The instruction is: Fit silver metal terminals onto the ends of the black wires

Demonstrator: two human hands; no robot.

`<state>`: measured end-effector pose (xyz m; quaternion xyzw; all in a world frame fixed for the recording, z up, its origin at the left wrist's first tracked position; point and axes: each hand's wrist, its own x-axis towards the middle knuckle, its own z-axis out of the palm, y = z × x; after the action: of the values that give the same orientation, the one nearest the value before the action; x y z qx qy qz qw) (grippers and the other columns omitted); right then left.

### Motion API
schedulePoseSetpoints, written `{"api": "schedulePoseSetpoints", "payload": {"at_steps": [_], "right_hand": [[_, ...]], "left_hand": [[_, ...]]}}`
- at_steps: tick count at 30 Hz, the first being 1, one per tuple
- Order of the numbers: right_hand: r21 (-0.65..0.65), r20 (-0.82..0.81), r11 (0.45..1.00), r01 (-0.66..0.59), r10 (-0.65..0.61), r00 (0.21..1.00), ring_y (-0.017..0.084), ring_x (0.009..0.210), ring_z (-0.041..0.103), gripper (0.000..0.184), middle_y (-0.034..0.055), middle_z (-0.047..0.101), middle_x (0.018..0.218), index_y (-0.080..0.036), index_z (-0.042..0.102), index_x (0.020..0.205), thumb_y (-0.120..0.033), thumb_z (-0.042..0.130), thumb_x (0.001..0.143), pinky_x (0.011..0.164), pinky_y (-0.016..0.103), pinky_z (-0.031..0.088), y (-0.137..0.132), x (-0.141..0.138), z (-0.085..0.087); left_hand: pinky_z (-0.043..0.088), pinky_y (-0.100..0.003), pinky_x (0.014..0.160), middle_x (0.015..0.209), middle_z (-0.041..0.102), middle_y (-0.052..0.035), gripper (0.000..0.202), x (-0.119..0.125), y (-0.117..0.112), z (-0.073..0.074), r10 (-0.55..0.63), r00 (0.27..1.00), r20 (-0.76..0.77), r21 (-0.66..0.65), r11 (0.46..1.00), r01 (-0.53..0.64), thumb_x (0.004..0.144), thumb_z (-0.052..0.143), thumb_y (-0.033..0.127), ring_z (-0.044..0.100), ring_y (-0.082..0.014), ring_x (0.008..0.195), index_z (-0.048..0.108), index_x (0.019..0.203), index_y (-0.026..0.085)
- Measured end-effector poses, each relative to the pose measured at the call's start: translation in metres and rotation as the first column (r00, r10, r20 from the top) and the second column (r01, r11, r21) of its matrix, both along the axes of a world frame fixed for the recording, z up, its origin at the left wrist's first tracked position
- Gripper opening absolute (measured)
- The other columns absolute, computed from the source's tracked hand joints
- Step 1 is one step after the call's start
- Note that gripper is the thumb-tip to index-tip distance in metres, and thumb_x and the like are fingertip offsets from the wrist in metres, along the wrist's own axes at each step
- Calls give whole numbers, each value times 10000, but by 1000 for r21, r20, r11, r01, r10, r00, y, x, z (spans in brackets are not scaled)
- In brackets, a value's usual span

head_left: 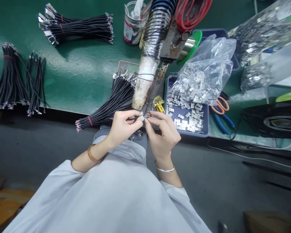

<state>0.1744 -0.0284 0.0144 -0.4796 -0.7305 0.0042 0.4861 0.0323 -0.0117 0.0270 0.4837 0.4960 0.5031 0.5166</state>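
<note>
In the head view my left hand [122, 125] pinches a thin black cable [135, 118] close to its end, thumb and forefinger pressed together. My right hand [163, 132] has its fingertips closed on a small metal connector [147, 115], right against the left fingertips. Whether the connector and the cable end are joined is too small to tell. Both hands are just below the hose nozzle [143, 87]. Left of them lies a bundle of black cables [113, 100] with metal connectors at the far end. More small metal connectors [192, 124] lie in a blue tray [205, 131] on the right.
A soldering-like fixture [163, 69] stands beside the hose, with a green-rimmed wire spool [191, 48] behind. Tied cable bundles [84, 27] lie on the green table [80, 71]. Blue-handled pliers [221, 121], orange-handled scissors [221, 106] and a black fan [276, 121] are at right.
</note>
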Motion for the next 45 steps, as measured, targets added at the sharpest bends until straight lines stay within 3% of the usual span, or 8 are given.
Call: {"api": "schedulePoseSetpoints", "payload": {"at_steps": [10, 14, 17, 24, 29, 32, 41, 45], "right_hand": [[-25, -71, 1000, -10, 8, 997, 149, 794, 783, 122, 36, 792, 969, -235, 590, 931, -124, 639, 944, 649, 228, 607, -5, 8, -4], [-256, -245, 964, -75, 11, 969, 69, 450, 600, 133, -84, 644, 670, -236, 521, 897, -155, 594, 974, 442, 157, 464, 0, 10, 2], [-356, -330, 908, -220, 99, 939, 73, 450, 588, 146, -112, 557, 607, -242, 495, 882, -176, 569, 990, 437, 155, 456, 3, 10, 3], [2, 92, 996, -91, 90, 992, 147, 811, 721, 121, 18, 722, 882, -230, 634, 925, -114, 646, 955, 724, 260, 586, -3, 18, 3], [-114, 180, 985, -126, 145, 973, 127, 693, 688, 173, -13, 711, 839, -263, 687, 1102, -158, 656, 969, 642, 238, 545, -11, 17, 12], [-121, 222, 980, -159, 183, 958, 130, 719, 698, 87, -2, 716, 829, -238, 658, 988, -159, 620, 985, 657, 230, 540, -11, 14, 8], [5, -270, 985, 173, -165, 949, 90, 418, 593, 55, -56, 665, 692, -225, 639, 1003, -272, 610, 1004, 405, 196, 444, -11, 17, -8], [75, -333, 987, 139, -107, 937, 130, 480, 676, 173, -63, 709, 709, -253, 622, 1180, -240, 580, 1013, 556, 275, 615, -10, 16, -9]], "left_hand": [[375, -164, 466, 602, 657, -7, 177, -2, -2, -8, -105, 994, -30, -39, 994, 104, 729, 663, 244, 473, -78, 516, 790, 721, 121], [403, -159, 489, 730, 756, -49, 166, -4, -7, -8, -109, 972, -210, 173, 974, 147, 774, 640, 183, 583, -107, 595, 796, 791, 130], [370, -177, 483, 664, 700, -28, 147, -9, -8, -8, -89, 960, -266, 306, 937, 171, 794, 627, 176, 487, -81, 522, 765, 774, 129], [245, -200, 466, 516, 398, 54, 206, -18, -5, -7, -306, 946, -109, 36, 950, 312, 814, 609, 270, 302, -69, 497, 670, 678, 128], [227, -212, 497, 537, 363, 59, 170, -18, -6, -8, -333, 936, -112, 32, 940, 339, 773, 619, 240, 289, -73, 530, 628, 635, 140], [227, -213, 503, 539, 363, 64, 166, -18, -6, -9, -353, 930, -107, 28, 934, 357, 771, 627, 243, 288, -72, 528, 619, 637, 145], [204, -209, 482, 518, 378, 59, 258, -14, -4, -16, -266, 962, 56, -44, 962, 269, 797, 683, 361, 271, -61, 500, 679, 699, 123], [246, -208, 499, 522, 433, 43, 271, -9, -1, -18, -184, 976, 116, -82, 978, 194, 751, 736, 384, 325, -68, 511, 676, 655, 137]]}}
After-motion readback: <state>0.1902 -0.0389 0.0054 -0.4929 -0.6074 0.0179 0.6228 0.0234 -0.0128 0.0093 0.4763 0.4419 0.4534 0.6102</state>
